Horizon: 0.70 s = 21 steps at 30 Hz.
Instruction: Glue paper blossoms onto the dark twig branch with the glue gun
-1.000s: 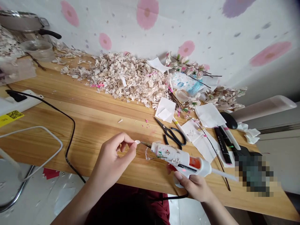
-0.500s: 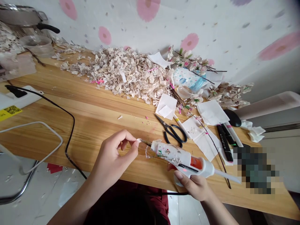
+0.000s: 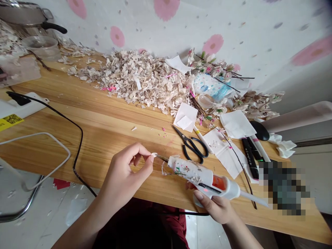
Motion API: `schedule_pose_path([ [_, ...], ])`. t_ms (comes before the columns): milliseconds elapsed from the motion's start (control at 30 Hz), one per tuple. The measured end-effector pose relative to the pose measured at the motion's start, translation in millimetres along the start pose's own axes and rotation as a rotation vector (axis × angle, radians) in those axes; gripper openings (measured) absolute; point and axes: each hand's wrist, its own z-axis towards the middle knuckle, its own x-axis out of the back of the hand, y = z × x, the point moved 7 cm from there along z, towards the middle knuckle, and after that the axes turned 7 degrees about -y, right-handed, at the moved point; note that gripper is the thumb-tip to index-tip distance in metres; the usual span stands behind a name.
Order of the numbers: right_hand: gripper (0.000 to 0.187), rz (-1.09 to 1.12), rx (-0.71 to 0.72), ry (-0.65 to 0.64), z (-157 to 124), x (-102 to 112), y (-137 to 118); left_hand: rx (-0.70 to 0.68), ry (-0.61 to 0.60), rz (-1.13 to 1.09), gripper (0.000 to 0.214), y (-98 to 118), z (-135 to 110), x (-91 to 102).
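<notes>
Bench observation, head view. Left hand (image 3: 127, 176) raised over the wooden tabletop (image 3: 103, 145), thumb and forefinger pressed together on a small pale petal (image 3: 154, 155) (fabric or paper, cannot tell at this size), remaining fingers loosely curled. Right hand (image 3: 214, 207) closed around the grip of a hot glue gun (image 3: 192, 172), barrel pointing left, its metal nozzle (image 3: 163, 158) just beside the petal; cannot tell whether they touch. Thin glue strands (image 3: 163, 168) hang near the nozzle. Trigger finger hidden behind the gun.

Handling: petal judged very light, thin and easily creased, so best held by one edge with slight pressure. Gun judged light and stiff; the grip is the place to hold it, with the nozzle likely hot. Its white body is speckled with dried residue.

Nearby: black-handled scissors (image 3: 193, 147) lie open on the wood, beside white paper squares (image 3: 185, 117) and a dark stem (image 3: 240, 166) bearing small blossoms. Behind them, a large heap of pale petals (image 3: 140, 81) runs along the wall, with blossom sprays (image 3: 255, 105) at its right. Black marker pens (image 3: 250, 159) lie at right, next to a pixelated patch (image 3: 284, 188) whose contents cannot be read
</notes>
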Motion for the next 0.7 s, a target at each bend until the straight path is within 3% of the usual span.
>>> schedule_pose_path([
  [333, 0.039, -0.071, 0.125, 0.034, 1, 5, -10, -0.005, 0.002, 0.012, 0.016, 3, 1, 0.4],
  [567, 0.037, -0.062, 0.120, 0.044, -1, 6, -8, 0.018, -0.014, -0.003, 0.016, 1, 1, -1.8],
  [700, 0.030, -0.083, 0.014, 0.074, -7, 3, 6, 0.037, -0.020, -0.017, 0.019, -4, -2, 0.8],
])
